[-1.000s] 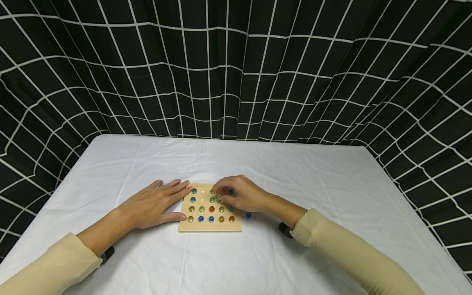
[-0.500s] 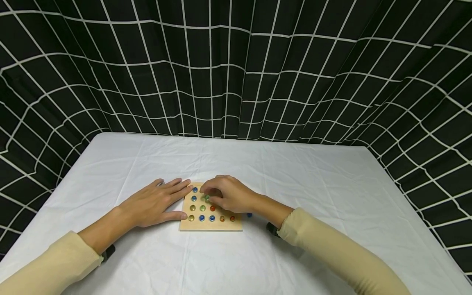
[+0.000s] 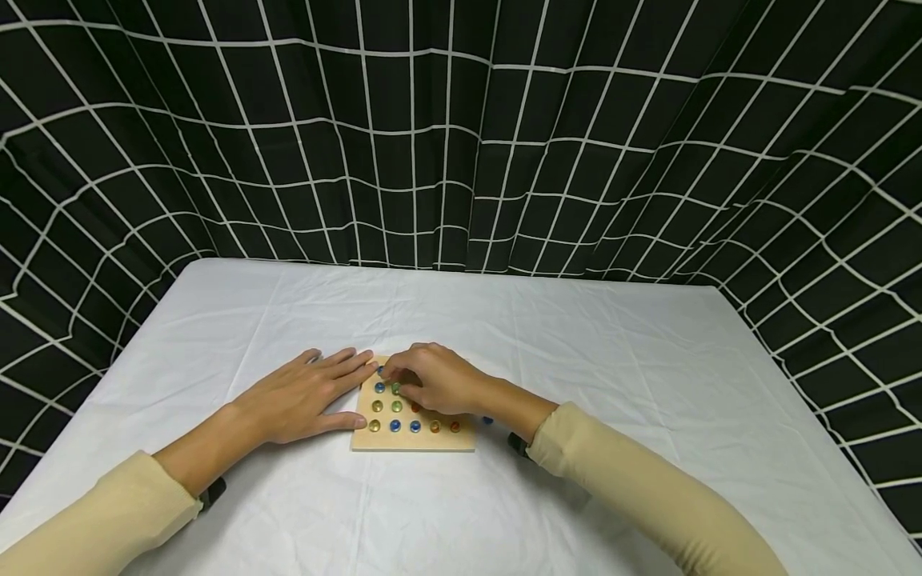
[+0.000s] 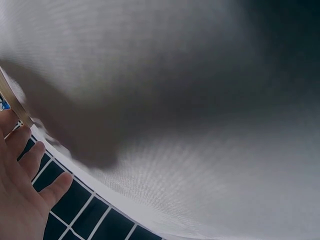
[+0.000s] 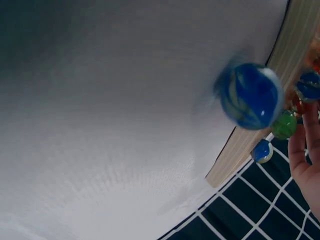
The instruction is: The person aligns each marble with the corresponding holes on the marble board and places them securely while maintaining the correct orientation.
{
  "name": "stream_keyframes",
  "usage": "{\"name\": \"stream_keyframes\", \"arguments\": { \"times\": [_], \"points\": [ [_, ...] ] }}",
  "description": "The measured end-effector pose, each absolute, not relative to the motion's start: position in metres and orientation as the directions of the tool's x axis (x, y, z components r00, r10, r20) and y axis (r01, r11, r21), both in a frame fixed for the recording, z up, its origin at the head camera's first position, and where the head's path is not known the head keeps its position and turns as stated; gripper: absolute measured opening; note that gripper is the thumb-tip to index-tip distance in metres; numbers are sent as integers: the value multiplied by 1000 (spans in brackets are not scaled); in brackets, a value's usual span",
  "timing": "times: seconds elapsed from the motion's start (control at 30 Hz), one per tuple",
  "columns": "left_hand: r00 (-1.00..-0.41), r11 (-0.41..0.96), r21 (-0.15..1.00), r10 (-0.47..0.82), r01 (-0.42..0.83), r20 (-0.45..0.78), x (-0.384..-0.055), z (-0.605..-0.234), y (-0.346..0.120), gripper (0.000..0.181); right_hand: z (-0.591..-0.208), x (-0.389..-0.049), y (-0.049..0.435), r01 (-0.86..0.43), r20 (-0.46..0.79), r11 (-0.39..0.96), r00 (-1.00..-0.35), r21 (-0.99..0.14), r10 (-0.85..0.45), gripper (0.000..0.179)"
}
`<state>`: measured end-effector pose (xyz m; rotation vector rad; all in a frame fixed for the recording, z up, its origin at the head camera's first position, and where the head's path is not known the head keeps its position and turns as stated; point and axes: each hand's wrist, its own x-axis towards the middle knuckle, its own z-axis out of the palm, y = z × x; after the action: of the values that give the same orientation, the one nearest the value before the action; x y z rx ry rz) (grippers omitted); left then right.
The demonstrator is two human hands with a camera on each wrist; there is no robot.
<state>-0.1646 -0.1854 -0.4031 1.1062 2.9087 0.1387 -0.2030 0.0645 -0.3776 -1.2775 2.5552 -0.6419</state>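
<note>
A wooden marble board [image 3: 414, 442] lies on the white table with blue, green, yellow and orange marbles in rows. My left hand [image 3: 302, 398] rests flat with fingers spread, its index fingertip and thumb at the board's left edge. My right hand [image 3: 442, 380] reaches over the board from the right, and its curled thumb and fingers pinch a green marble [image 3: 395, 389] in the second row from the back. Right beside it sits a blue marble [image 3: 379, 388]. The right hand covers the board's back right part. In the left wrist view, left fingers [image 4: 34, 160] show by the board edge.
A loose blue marble [image 5: 251, 96] lies on the tablecloth just right of the board, partly hidden by my right forearm in the head view. White cloth [image 3: 591, 344] covers the table. A black curtain [image 3: 432, 144] with white grid lines hangs behind and at both sides.
My right hand has moved left across the board with a green marble, which now sits beside the second-row blue marble. The left hand stays in place.
</note>
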Motion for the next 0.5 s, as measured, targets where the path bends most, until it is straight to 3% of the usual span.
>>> {"name": "stream_keyframes", "arguments": {
  "times": [0.5],
  "points": [
    [-750,747,83,661,659,1,-163,-403,-185,83,-369,-203,75,-697,33,543,-628,-469,-777,28]
  ]
}}
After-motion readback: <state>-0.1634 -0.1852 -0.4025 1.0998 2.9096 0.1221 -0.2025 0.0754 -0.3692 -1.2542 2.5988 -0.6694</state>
